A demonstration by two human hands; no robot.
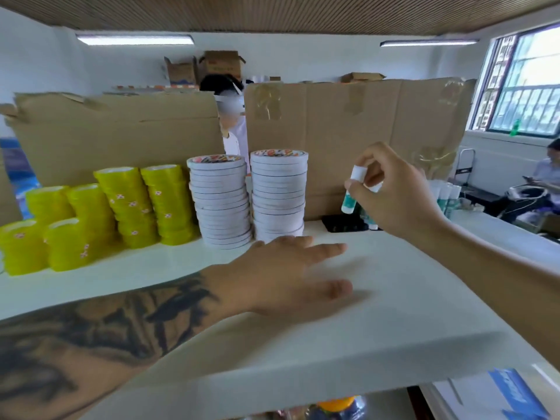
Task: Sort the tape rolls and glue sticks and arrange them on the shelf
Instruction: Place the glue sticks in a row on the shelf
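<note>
right hand (403, 189) pinched a glue stick (351, 192) above the shelf (272, 344).
its fingers curled round the stick's white cap, teal body hanging below the fingertips, above a black tray (339, 224). left hand (285, 274) lay flat on the shelf, fingers straight and slightly spread, holding nothing. white tape stacks (251, 198) stood just beyond its fingertips, yellow rolls (100, 213) farther left.

Tape rolls: yellow stacks (121, 207), white stacks (221, 201). Glue stick (351, 195) — white cap, teal body. Shelf (303, 344) white.
</note>
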